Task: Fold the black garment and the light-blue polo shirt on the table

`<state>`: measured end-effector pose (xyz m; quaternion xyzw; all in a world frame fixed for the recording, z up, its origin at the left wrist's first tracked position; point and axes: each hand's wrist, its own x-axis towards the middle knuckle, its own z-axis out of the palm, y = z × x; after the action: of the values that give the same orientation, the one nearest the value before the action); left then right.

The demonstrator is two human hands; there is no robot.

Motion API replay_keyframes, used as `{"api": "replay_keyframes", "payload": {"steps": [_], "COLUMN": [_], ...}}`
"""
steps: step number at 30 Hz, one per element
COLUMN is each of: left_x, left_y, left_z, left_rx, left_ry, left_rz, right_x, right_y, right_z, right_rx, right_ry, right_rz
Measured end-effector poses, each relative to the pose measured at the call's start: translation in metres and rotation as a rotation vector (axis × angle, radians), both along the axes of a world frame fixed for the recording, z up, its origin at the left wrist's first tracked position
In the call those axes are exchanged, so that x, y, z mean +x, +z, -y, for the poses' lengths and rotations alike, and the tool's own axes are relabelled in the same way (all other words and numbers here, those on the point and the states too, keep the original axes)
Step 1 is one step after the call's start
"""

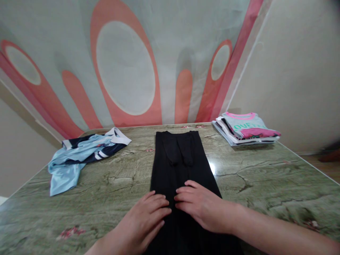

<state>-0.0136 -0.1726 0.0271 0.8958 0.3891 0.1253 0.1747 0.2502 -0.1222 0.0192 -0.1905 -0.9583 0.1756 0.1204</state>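
Note:
A black garment [180, 159] lies folded into a long narrow strip down the middle of the green marble table [265, 177]. My left hand [145, 219] rests flat on its near left part, fingers stretched out and pointing right. My right hand [198, 205] lies flat on the near right part, fingers pointing left. The fingertips of both hands almost meet over the cloth. Neither hand grips anything.
A crumpled light-blue and navy garment [79, 156] lies at the table's left. A stack of folded shirts [245, 129], pink and grey on top, sits at the far right corner. A wall with orange and grey ovals stands behind the table.

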Motion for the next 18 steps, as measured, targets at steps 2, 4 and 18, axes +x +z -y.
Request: {"api": "replay_keyframes", "payload": {"steps": [2, 4, 18], "left_x": [0.007, 0.011, 0.027], "left_y": [0.011, 0.020, -0.027], "left_z": [0.009, 0.017, -0.111], "left_rx": [-0.023, -0.027, 0.129], "left_ry": [-0.026, -0.021, 0.353], "left_rz": [0.027, 0.039, -0.017], "right_x": [0.007, 0.015, 0.016], "right_y": [0.010, 0.014, -0.037], "right_z": [0.015, 0.028, -0.074], "right_rx": [-0.067, -0.133, 0.167], "right_ry": [0.070, 0.119, -0.660], "right_rz": [-0.006, -0.005, -0.131]}}
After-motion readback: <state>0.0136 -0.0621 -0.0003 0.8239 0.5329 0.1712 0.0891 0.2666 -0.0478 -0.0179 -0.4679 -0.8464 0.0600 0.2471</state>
